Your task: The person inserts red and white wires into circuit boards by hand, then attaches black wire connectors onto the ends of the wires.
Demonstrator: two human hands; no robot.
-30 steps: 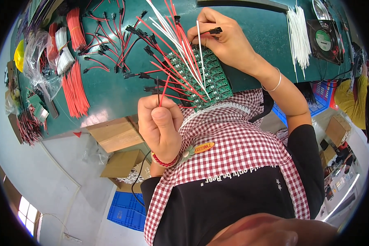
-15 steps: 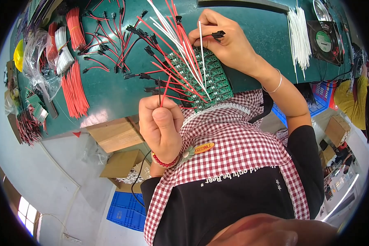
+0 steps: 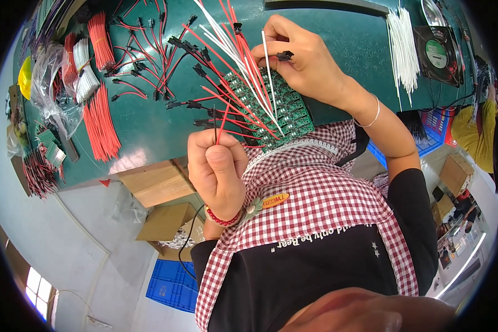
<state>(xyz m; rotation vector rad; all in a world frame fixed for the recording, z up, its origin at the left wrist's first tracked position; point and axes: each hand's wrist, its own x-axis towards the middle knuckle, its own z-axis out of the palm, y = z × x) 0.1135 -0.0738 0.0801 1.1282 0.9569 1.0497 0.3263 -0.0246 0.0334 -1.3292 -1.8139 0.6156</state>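
My left hand [image 3: 218, 174] is closed in a pinch near the apron, holding red and black wires [image 3: 220, 128] whose thin ends point up between thumb and forefinger. Above and to the right, my right hand [image 3: 307, 61] is bent over the far edge of a green circuit board panel [image 3: 296, 113]. A small black connector [image 3: 285, 56] on a lead sticks out from its pinched fingers. Red and white wires [image 3: 254, 77] rise from the board, which lies at the table's near edge. Several connector leads [image 3: 196, 104] fan out from its left side.
Loose red-and-black leads [image 3: 160, 55] lie on the green table [image 3: 348, 50]. Bundles of red wires [image 3: 100, 122] and white wires [image 3: 87, 69] are at left, beside a plastic bag [image 3: 47, 83]. More white wires [image 3: 402, 55] and a black fan [image 3: 438, 55] are at right.
My right hand has shifted slightly to the left, and the black connector in its fingers has moved lower and leftward. My left hand stays where it was.
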